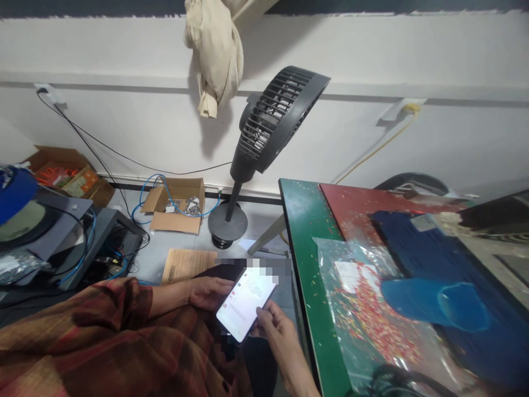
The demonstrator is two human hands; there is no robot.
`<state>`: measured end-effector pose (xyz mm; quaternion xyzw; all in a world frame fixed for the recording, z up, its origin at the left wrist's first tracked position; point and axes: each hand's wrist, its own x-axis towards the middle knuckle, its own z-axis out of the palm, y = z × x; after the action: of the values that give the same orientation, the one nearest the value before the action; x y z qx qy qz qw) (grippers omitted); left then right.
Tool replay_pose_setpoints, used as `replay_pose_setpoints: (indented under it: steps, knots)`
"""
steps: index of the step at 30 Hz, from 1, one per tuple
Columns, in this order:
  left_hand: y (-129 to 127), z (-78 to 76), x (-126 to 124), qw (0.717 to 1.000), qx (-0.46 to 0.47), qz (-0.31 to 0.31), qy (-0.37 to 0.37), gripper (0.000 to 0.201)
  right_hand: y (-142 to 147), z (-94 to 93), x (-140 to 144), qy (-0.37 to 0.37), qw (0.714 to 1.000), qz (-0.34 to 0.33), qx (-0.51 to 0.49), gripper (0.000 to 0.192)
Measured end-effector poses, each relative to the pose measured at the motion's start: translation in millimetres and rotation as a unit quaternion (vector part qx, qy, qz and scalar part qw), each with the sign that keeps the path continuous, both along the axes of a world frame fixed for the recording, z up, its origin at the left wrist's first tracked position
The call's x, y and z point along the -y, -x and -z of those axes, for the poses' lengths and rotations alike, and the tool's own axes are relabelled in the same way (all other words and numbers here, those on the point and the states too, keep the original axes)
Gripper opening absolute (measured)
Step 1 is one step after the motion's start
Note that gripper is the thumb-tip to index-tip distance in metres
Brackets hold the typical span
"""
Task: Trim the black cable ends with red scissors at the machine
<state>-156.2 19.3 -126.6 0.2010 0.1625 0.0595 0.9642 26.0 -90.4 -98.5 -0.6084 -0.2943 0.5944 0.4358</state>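
Note:
A smartphone (pixel 243 309) with its screen lit lies tilted over my lap, its upper end blurred out by blocks. My left hand (pixel 210 292) grips its left edge, thumb along the side and the other fingers partly tucked under. On the lower right side, my right hand (pixel 273 322) has its thumb at the screen's edge and its fingers curled behind the phone. Text lines and small coloured icons show on the screen, too small to read. Plaid cloth (pixel 124 342) covers my left arm and lap.
At right, a green table (pixel 303 220) bears a clear plastic bag (pixel 330 259) of red and yellow bits and a blue translucent scoop-like piece (pixel 430 303). A pedestal fan (pixel 281 116) stands ahead near an open carton (pixel 177 220). A wooden stool (pixel 188 262) and cables lie left.

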Motion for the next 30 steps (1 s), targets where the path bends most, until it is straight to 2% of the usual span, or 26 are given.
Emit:
replay_pose_setpoints:
  steps: [12,19,30]
  knots:
    - [-0.4,-0.1,-0.1,1.000,-0.002,-0.001,0.004,0.033,0.4,2.1,-0.8,0.004,1.000,0.000,-0.019,0.048]
    - [-0.7,-0.8,0.8,1.000,-0.017,-0.009,0.015,0.041,-0.6,2.8,0.0,0.001,1.000,-0.011,-0.002,0.044]
    - [0.2,1.5,0.0,1.000,-0.008,-0.005,0.026,0.039,0.0,2.1,-0.7,0.007,1.000,-0.005,-0.020,0.046]
